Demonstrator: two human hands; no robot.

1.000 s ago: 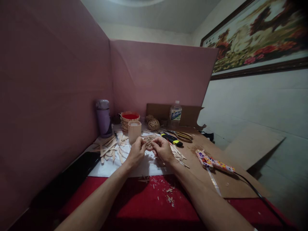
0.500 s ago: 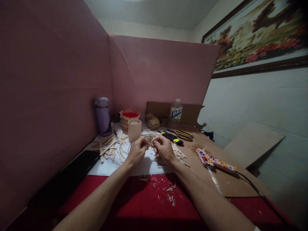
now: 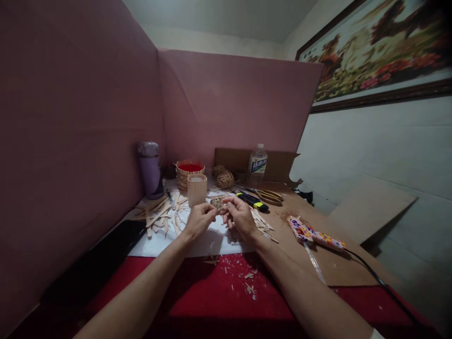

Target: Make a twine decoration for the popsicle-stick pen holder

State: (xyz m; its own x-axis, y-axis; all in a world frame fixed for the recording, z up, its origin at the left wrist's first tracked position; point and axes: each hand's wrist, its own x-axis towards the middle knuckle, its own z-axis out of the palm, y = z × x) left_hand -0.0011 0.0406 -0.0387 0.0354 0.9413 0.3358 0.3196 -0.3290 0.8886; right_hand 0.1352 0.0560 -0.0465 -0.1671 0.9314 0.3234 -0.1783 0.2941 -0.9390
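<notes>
My left hand (image 3: pixel 200 220) is closed, thumb and fingertips pinching a thin tan strand that looks like twine (image 3: pixel 219 207). Close on its right, my right hand (image 3: pixel 240 217) pinches the same strand between thumb and forefinger, its other fingers loosely curled. Just beyond the left fingers stands a small upright cup of pale wooden sticks (image 3: pixel 197 191). Behind it is a round stick-walled container (image 3: pixel 183 181) with a red inside. A small coil of twine (image 3: pixel 216 202) lies just past the fingertips, partly hidden by them.
Loose wooden sticks (image 3: pixel 158 215) lie left. A purple bottle (image 3: pixel 151 172), twine ball (image 3: pixel 225 179) and plastic bottle (image 3: pixel 258 164) stand at the back. Right are a utility knife (image 3: pixel 252 201), pliers (image 3: pixel 270 196) and a corded flowered glue gun (image 3: pixel 314 235). Shavings (image 3: pixel 249 285) litter the red cloth.
Both hands stay at nearly the same place, pinching the strand. The right hand's lower fingers have opened slightly, and the coil of twine beyond the fingertips shows more clearly.
</notes>
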